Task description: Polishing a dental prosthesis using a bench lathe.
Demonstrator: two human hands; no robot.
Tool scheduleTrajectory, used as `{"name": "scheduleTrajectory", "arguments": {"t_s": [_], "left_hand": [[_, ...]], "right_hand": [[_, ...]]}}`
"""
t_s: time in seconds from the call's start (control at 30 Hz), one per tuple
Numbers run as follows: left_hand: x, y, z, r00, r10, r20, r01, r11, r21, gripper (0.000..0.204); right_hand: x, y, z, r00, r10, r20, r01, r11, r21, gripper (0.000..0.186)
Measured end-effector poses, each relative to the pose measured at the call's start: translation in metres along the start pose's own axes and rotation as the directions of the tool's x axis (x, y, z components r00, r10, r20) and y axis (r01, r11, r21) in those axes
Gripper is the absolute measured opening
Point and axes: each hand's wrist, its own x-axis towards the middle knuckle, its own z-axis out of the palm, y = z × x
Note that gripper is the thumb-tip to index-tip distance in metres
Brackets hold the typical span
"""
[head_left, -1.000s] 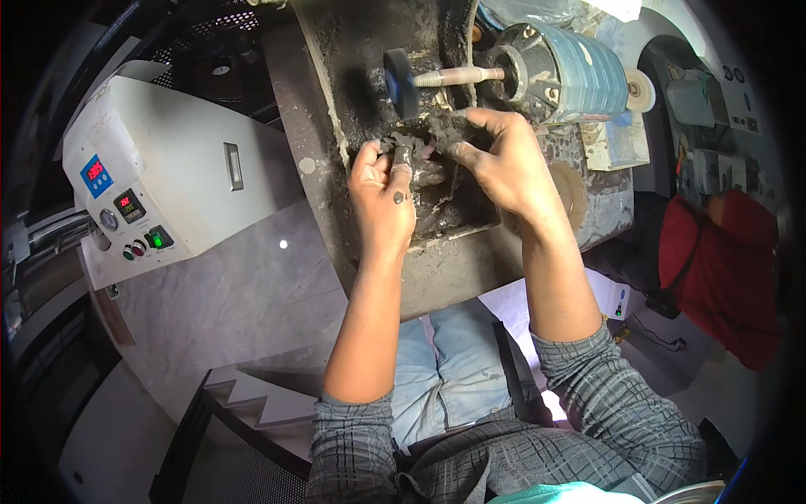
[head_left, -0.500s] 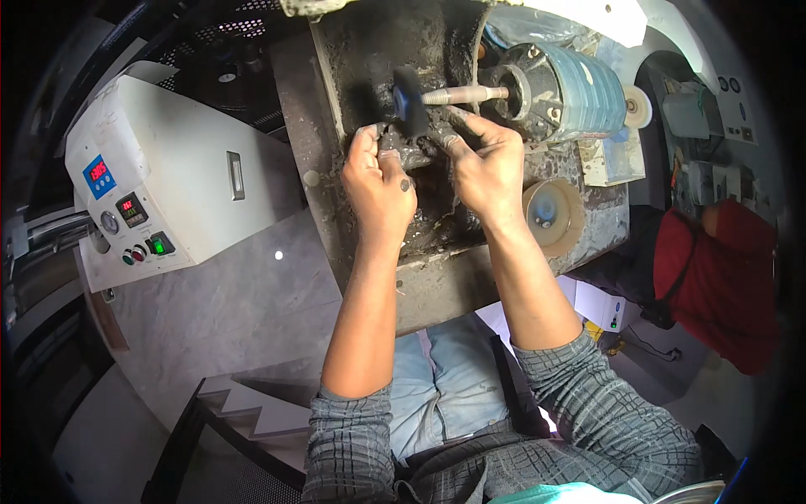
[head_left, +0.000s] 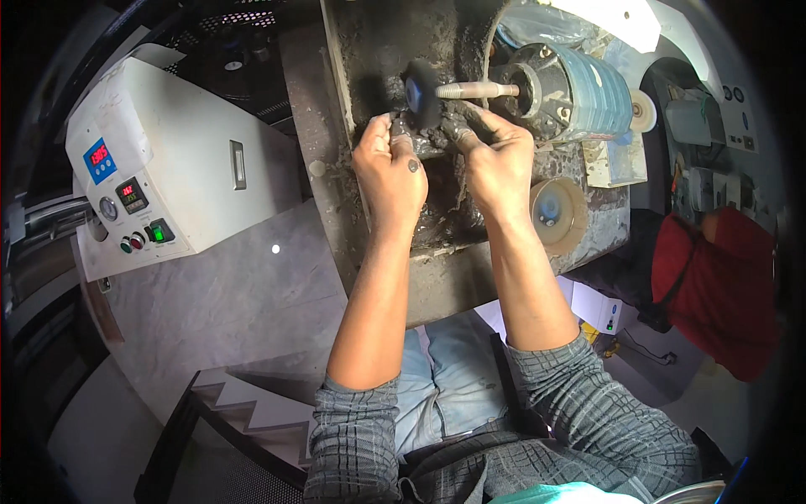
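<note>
A dark polishing wheel (head_left: 424,94) with a bluish hub, its rim blurred, sits on a tapered spindle (head_left: 475,90) that comes out of a motor (head_left: 579,91). Just below the wheel, both hands pinch a small dark piece smeared with grey paste (head_left: 432,144); its shape is mostly hidden. My left hand (head_left: 391,172) is closed on the piece's left side, thumb and fingertips muddy. On its right side, under the spindle, my right hand (head_left: 495,164) is closed with thumb and index finger on it. Wet grey paste coats the trough (head_left: 357,50) around them.
Right of my right hand stands a round tan bowl (head_left: 579,217) on the bench (head_left: 453,286). A second, pale wheel (head_left: 643,110) is at the motor's far end. A white machine with lit displays (head_left: 193,160) stands left. A person in red (head_left: 714,290) is at the right.
The whole scene sits slightly farther right in the picture. Both hands keep their pinch under the wheel, with only a small shift of the fingers.
</note>
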Motion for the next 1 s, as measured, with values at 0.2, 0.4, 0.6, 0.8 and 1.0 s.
{"name": "scheduleTrajectory", "arguments": {"t_s": [0.2,0.4,0.6,0.8,1.0], "left_hand": [[-0.008,-0.018,0.004,0.997,-0.081,-0.012,0.079,0.990,-0.116,0.021],[-0.011,-0.010,0.001,0.996,-0.081,0.032,0.083,0.994,-0.065,0.024],[-0.004,-0.007,0.001,0.994,-0.103,0.042,0.103,0.995,0.000,0.013],[-0.007,0.000,0.007,0.975,-0.213,0.068,0.224,0.945,-0.240,0.014],[-0.006,-0.009,0.009,0.993,-0.110,0.042,0.117,0.957,-0.266,0.016]], "right_hand": [[-0.001,-0.005,-0.013,1.000,0.009,-0.005,-0.009,0.997,-0.079,0.025],[-0.001,-0.003,-0.013,0.998,0.054,-0.011,-0.055,0.998,-0.017,0.026],[0.001,-0.001,-0.010,1.000,0.007,-0.018,-0.009,0.997,-0.075,0.026],[-0.001,-0.014,-0.016,1.000,0.012,0.002,-0.012,0.984,-0.180,0.026],[-0.001,-0.013,-0.012,1.000,0.021,-0.006,-0.021,0.995,-0.093,0.026]]}}
